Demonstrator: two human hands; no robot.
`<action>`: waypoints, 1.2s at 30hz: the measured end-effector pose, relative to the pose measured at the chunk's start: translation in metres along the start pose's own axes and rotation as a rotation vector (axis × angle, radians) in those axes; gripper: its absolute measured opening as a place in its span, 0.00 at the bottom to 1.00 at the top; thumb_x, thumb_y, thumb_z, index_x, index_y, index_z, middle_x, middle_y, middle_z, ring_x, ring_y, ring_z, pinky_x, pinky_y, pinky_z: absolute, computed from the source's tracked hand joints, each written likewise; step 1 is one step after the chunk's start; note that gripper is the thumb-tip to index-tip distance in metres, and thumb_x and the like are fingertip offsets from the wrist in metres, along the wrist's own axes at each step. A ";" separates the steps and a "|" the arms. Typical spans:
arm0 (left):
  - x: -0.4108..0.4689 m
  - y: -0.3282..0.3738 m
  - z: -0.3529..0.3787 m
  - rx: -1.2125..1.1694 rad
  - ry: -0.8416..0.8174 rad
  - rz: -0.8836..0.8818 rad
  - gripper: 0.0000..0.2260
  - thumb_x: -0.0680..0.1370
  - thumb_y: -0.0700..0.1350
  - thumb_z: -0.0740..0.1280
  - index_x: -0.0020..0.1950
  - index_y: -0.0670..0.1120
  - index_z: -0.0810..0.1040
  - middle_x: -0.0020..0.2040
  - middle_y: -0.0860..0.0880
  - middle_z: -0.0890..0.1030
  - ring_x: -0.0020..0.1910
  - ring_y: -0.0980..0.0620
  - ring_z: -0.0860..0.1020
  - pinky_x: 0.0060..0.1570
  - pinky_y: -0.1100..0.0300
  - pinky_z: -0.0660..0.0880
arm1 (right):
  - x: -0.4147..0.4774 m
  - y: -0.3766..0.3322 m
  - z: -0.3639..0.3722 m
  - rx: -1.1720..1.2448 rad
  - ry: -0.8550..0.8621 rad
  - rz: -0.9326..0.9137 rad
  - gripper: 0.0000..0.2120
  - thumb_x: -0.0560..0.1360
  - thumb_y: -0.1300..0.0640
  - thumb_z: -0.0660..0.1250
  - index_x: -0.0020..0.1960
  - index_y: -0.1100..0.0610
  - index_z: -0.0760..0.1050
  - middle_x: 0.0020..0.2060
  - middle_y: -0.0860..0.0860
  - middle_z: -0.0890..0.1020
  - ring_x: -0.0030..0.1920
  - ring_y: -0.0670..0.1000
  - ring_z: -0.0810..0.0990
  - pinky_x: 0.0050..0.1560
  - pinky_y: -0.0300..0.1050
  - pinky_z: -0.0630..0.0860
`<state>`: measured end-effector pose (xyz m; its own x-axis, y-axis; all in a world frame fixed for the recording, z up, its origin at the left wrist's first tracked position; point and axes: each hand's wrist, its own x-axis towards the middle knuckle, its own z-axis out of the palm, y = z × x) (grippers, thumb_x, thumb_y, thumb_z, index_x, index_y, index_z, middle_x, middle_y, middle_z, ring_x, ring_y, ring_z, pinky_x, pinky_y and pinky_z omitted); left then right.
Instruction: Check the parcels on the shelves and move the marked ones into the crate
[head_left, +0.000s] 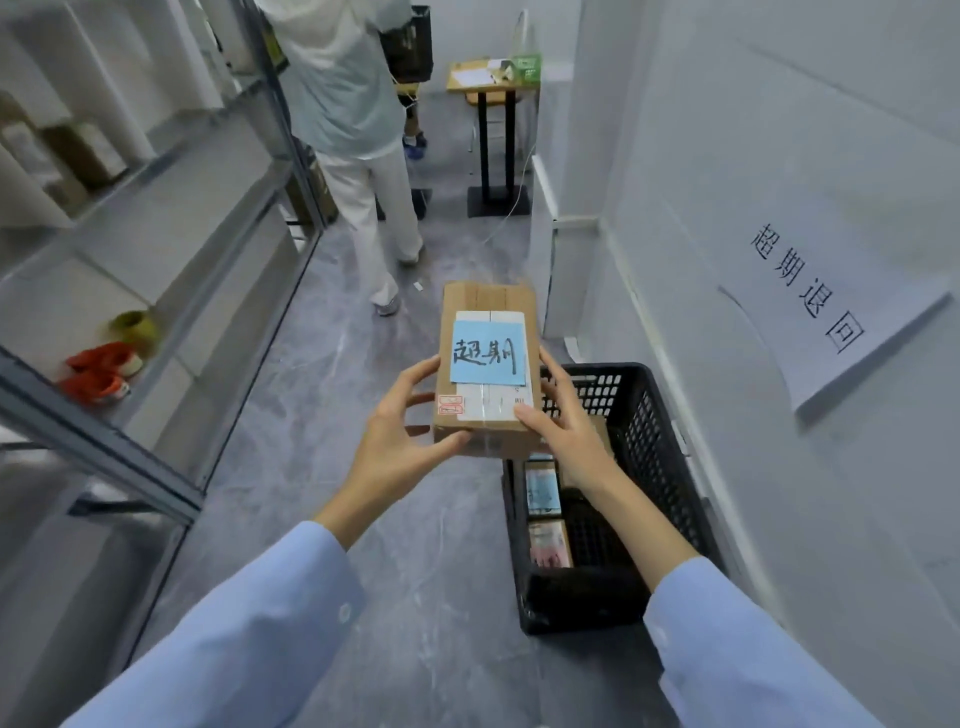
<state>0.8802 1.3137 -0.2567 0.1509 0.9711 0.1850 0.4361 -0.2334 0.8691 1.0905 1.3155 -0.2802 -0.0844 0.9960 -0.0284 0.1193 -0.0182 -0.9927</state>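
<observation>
Head view. Both hands hold one cardboard parcel (488, 297) up in the air, over the grey floor (322, 415) and overlapping the far left corner of the black crate (655, 415).

Left hand (400, 418) grips the parcel's left side, fingers curled along the edge and thumb against the near end. Right hand (566, 423) clamps the right side, thumb pressed on the top near corner.

A blue note (488, 352) with dark handwritten characters lies flat on the parcel's top face, over a white label.

The crate stands on the floor against the right wall. Inside, along its left wall, are two small packets (543, 491); a black bundle (587, 592) fills the near end (contents otherwise hard to make out).

A paper sign (831, 312) with printed characters is stuck to the right wall above the crate.

Metal shelves (156, 291) run down the left; red shoes (98, 371) and a yellow-green roll (136, 327) sit on a lower shelf.

Another person (353, 104) stands farther down the aisle, back turned.
</observation>
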 end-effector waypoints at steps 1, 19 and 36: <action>0.012 -0.006 0.017 0.015 -0.020 -0.010 0.35 0.70 0.48 0.78 0.72 0.60 0.65 0.65 0.69 0.72 0.62 0.64 0.74 0.51 0.60 0.79 | 0.009 0.013 -0.016 0.000 0.002 0.010 0.37 0.70 0.39 0.68 0.75 0.34 0.55 0.68 0.36 0.70 0.69 0.37 0.68 0.69 0.58 0.71; 0.080 -0.164 0.237 0.572 -0.416 -0.067 0.36 0.74 0.60 0.65 0.79 0.53 0.57 0.78 0.54 0.61 0.74 0.54 0.61 0.72 0.56 0.58 | 0.057 0.322 -0.165 0.033 -0.007 0.518 0.32 0.78 0.57 0.68 0.71 0.33 0.56 0.68 0.40 0.68 0.69 0.40 0.65 0.74 0.55 0.64; 0.090 -0.249 0.294 0.793 -0.552 -0.151 0.38 0.73 0.67 0.55 0.80 0.55 0.50 0.80 0.55 0.55 0.76 0.52 0.57 0.74 0.55 0.54 | 0.059 0.469 -0.171 0.011 -0.146 0.848 0.39 0.75 0.55 0.72 0.75 0.35 0.53 0.76 0.51 0.61 0.76 0.55 0.61 0.72 0.64 0.64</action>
<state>1.0458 1.4442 -0.5917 0.3502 0.8805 -0.3196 0.9247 -0.2706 0.2678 1.3107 1.3804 -0.7269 -0.0971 0.6243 -0.7751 0.1900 -0.7528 -0.6302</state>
